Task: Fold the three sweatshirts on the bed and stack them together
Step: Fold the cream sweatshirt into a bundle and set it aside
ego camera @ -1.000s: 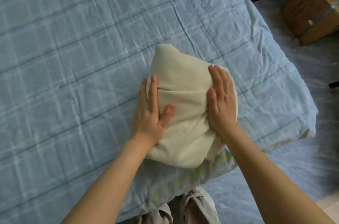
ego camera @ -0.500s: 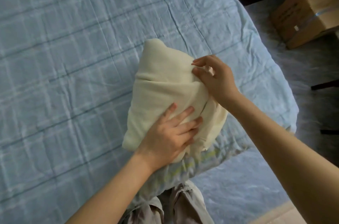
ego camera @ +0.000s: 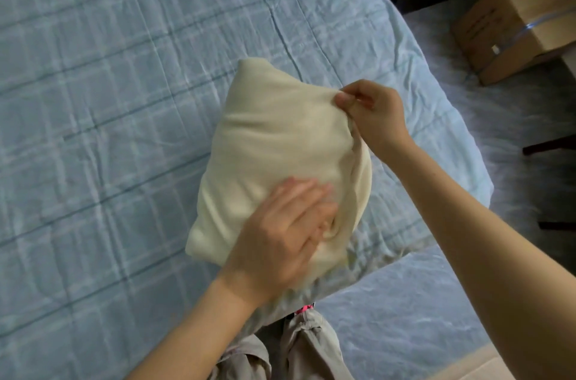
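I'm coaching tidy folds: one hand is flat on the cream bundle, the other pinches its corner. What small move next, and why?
Probably tug the pinched corner outward and lay it flat. The right hand pinches the cream sweatshirt at its right corner, where loose layers bunch, while the left hand presses flat on its near part, anchoring it on the bed.

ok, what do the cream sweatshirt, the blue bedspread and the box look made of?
The sweatshirt: soft matte knit, likely cotton fleece; it bulges in thick rounded folds and pulls taut where the right hand pinches it. The bedspread: thin woven cloth, probably cotton; sharp fine creases, check pattern. The box: brown cardboard, matte, with a glossy strap or tape across it.
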`<state>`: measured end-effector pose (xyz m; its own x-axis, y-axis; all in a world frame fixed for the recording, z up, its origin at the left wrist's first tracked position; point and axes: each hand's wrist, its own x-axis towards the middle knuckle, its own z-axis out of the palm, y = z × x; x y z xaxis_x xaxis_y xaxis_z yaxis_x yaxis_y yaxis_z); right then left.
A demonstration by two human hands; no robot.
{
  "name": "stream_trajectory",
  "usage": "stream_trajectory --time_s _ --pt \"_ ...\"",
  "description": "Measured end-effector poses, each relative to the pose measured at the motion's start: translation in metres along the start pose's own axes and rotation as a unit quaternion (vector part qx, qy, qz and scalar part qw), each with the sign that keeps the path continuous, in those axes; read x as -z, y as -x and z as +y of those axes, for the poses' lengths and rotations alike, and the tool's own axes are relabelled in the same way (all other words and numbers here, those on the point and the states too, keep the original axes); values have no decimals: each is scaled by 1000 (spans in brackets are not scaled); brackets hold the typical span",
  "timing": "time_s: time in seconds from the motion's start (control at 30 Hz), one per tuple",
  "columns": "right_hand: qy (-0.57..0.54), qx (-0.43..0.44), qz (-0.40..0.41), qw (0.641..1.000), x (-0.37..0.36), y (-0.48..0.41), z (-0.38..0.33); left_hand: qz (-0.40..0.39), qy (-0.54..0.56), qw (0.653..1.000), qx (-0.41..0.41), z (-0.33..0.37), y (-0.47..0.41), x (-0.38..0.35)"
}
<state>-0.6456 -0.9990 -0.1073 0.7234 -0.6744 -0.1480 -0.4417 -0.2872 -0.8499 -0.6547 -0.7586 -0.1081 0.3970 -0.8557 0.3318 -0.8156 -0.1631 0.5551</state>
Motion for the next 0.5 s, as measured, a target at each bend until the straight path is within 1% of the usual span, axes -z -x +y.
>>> stream_trajectory --time_s 0.03,0.07,0.1,0.17,0.2,0.27,0.3,0.33,0.37,0.4,0.43,0.47,0.5 --pt "1 8 -3 1000 0 1 -1 31 -72 997 25 -12 -7 8" --pt "1 9 -6 1000 0 2 -2 44 -140 987 68 -24 -14 14" --pt "-1 4 -8 1000 0 3 -4 32 -189 975 115 -32 -21 17" --pt "18 0 -2 1000 0 6 -10 -16 -219 958 182 -37 -30 11" --pt "44 23 11 999 -2 10 -14 -27 -223 955 192 -36 -30 5" --pt "88 111 25 990 -10 15 -24 -24 -242 953 179 -34 -22 -7" --pt "117 148 6 982 -16 16 -26 -19 -251 953 171 -34 -17 -12" --pt "157 165 -31 973 -24 16 -25 -15 -257 953 163 -34 -13 -14" --pt "197 153 -74 966 -31 15 -21 -17 -262 953 150 -35 -13 -15" --pt "215 121 -113 963 -36 16 -14 -29 -260 956 133 -37 -13 -14" --pt "206 89 -139 965 -38 17 -7 -42 -249 961 112 -38 -12 -12" --pt "186 77 -148 968 -37 18 -1 -46 -228 967 99 -39 -10 -9" --pt "177 78 -152 969 -35 17 1 -38 -202 973 102 -40 -6 -4"
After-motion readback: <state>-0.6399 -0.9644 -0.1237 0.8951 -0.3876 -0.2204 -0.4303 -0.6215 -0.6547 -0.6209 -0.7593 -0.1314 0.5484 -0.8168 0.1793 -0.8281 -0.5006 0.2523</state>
